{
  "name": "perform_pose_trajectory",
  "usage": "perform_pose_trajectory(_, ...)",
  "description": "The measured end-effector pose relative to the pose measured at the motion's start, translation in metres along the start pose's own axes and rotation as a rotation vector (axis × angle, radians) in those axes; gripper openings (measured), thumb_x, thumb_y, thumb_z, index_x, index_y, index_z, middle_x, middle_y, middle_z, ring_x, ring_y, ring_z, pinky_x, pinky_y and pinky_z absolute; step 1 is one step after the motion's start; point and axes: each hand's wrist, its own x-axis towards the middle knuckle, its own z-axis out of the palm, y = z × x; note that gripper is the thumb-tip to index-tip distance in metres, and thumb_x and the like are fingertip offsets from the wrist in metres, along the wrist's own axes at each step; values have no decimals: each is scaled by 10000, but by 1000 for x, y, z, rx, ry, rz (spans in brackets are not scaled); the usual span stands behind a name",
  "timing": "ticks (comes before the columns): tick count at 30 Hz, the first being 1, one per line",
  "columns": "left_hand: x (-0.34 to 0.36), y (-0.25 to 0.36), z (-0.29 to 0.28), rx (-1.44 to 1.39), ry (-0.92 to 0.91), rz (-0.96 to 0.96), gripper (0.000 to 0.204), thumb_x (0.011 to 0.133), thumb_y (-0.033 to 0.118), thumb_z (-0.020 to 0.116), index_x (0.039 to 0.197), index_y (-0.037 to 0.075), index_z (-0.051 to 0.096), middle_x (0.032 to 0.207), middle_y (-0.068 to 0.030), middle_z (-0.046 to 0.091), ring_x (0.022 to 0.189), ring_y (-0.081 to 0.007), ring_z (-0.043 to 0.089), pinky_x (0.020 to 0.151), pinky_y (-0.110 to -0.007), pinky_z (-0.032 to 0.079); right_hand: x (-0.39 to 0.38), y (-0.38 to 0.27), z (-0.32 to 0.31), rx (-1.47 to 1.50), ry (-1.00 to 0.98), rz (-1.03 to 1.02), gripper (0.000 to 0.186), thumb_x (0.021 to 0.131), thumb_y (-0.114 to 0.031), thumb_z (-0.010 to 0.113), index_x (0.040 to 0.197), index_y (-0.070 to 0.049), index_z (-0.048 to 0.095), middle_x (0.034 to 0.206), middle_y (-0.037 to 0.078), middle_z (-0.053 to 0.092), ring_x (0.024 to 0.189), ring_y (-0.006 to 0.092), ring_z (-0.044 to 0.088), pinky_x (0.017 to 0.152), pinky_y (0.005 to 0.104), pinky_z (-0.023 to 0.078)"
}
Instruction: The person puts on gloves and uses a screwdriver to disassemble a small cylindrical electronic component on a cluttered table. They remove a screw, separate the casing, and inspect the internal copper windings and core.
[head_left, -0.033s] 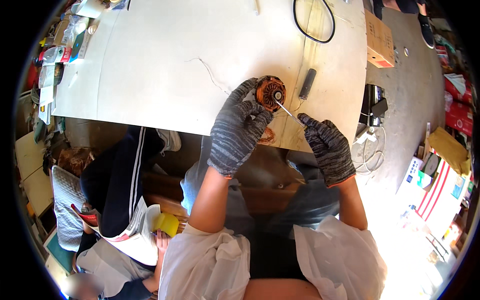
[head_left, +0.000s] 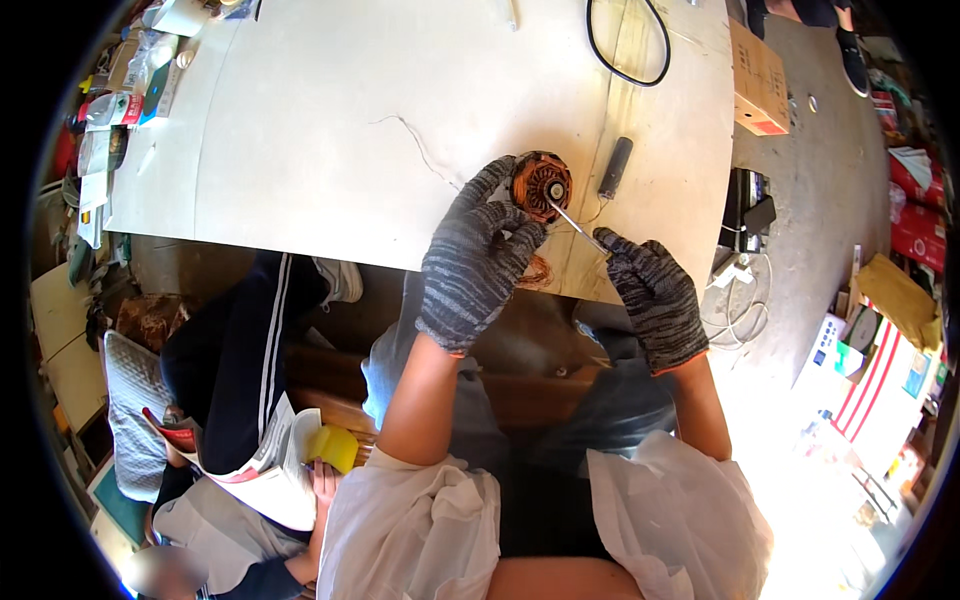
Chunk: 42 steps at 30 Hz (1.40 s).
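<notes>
My left hand (head_left: 475,265), in a grey and black striped knit glove, grips a round motor stator (head_left: 533,178) with orange-brown copper windings and a metal centre. It holds the stator near the table's front edge. My right hand (head_left: 655,305), gloved the same way, pinches a thin metal rod (head_left: 576,224) that looks like a screwdriver; its handle is hidden in the fingers. The rod's tip meets the stator near its centre. A dark cylinder (head_left: 615,168) with thin wires lies just right of the stator. Loose copper wire (head_left: 537,272) hangs below my left hand.
The pale table (head_left: 310,140) carries a black loop of cable (head_left: 660,70) at the back and a thin stray wire (head_left: 415,140). A cardboard box (head_left: 758,80) stands beyond its right edge. At lower left another person sits with a newspaper (head_left: 285,480) and a yellow object (head_left: 335,448).
</notes>
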Motion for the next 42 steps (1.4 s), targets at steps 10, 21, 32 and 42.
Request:
perform_pose_trajectory(10,0,-10,0,96,-11,128,141,745,-15,665,877,-64,660,1285,-248,513,1089,-286,586,832,-348,493,5,-2,16,7,61,118,310,799,-71,642,1097,-151,666,850,108,580,768,262,598,690,357,486)
perform_pose_trajectory(21,-3,-11,-4,70,-19,63,138,777,45,670,872,-49,635,1264,-188,534,1055,-335,580,871,-365,478,11,-3,6,-9,-37,92,312,789,1,646,1087,-88,668,872,105,575,809,245,591,721,322,484)
perform_pose_trajectory(32,-3,-14,-4,81,-61,88,256,783,-37,608,1037,-71,599,1302,-193,510,1026,-242,571,851,-314,467,-2,17,32,276,-19,126,246,860,-35,577,1098,-51,639,950,139,617,880,280,595,808,328,481)
perform_pose_trajectory(42,-4,-21,4,-67,-35,40,379,785,-16,629,1155,-49,554,1287,-186,511,1121,-301,549,920,-341,450,-5,22,40,469,-33,289,225,905,-49,545,1114,-20,624,1013,114,651,927,194,613,852,296,473)
